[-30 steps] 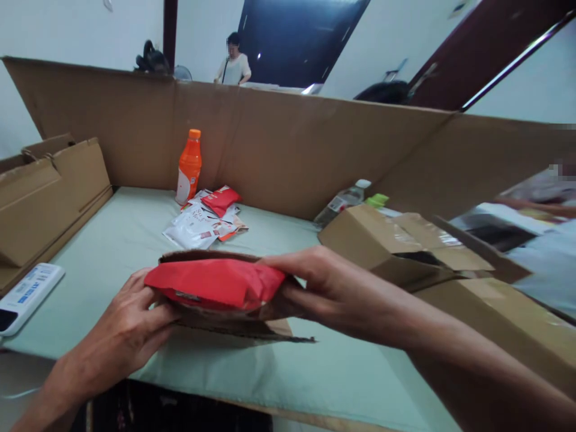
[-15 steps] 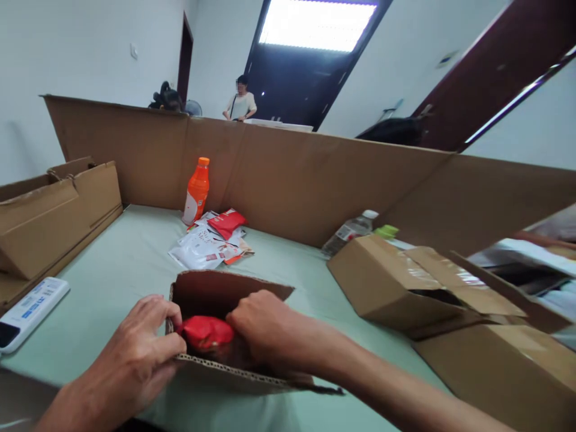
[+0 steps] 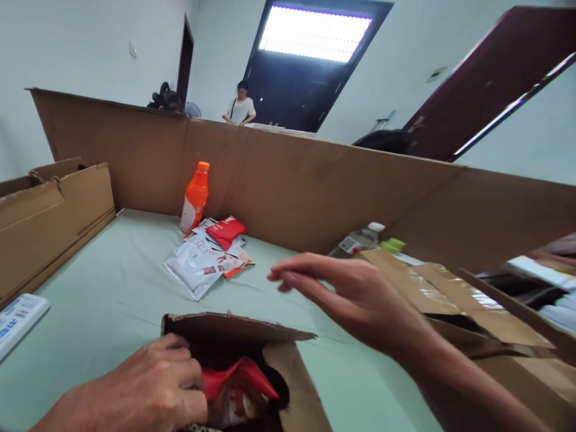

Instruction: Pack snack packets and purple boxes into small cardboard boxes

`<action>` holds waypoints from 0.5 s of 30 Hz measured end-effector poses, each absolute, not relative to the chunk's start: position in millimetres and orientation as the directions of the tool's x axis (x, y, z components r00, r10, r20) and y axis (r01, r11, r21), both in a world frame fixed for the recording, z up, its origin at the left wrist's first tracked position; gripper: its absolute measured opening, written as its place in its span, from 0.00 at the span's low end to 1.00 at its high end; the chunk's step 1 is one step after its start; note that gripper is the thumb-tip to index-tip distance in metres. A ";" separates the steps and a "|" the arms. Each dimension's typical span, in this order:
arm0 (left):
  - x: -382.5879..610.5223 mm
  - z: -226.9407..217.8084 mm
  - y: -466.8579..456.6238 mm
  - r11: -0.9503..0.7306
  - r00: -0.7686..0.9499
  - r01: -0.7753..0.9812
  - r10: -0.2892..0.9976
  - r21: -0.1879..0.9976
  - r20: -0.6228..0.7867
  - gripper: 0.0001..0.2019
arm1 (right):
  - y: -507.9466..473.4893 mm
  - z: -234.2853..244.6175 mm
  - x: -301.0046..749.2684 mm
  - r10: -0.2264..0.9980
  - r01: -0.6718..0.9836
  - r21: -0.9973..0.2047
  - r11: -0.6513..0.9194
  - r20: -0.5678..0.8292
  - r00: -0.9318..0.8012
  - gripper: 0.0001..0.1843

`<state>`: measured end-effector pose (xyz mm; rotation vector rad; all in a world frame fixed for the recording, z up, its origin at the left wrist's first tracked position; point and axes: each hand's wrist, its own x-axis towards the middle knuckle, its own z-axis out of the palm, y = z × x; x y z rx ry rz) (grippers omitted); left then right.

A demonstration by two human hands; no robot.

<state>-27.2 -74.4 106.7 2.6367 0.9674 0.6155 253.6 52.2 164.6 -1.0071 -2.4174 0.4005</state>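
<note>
Bag [image 3: 243,376] in box [image 3: 302,384]: guessed soft and light, best pinched at its top, and saw right hand [image 3: 344,291] empty, fingers together, but couldn't tell grip of curled left hand [image 3: 153,378].

hard white glare from the lit panel [image 3: 315,33] up high; walls [image 3: 90,54] dim, bluish. tape [image 3: 486,299] glints. right hand [image 3: 344,291] slightly blurred; far right edge smeared, stretched.

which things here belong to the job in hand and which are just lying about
In use:
open box, at the left hand
red packet inside it
probably the packet pile, near the right hand

Apparently just lying about:
orange bottle
clear bottle
white device
</note>
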 end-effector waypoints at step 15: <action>-28.2 121.0 -79.2 -0.679 0.698 0.629 0.708 0.379 0.110 0.10 | 167.0 57.9 181.9 0.692 0.612 -0.329 0.719 0.422 -0.586 0.16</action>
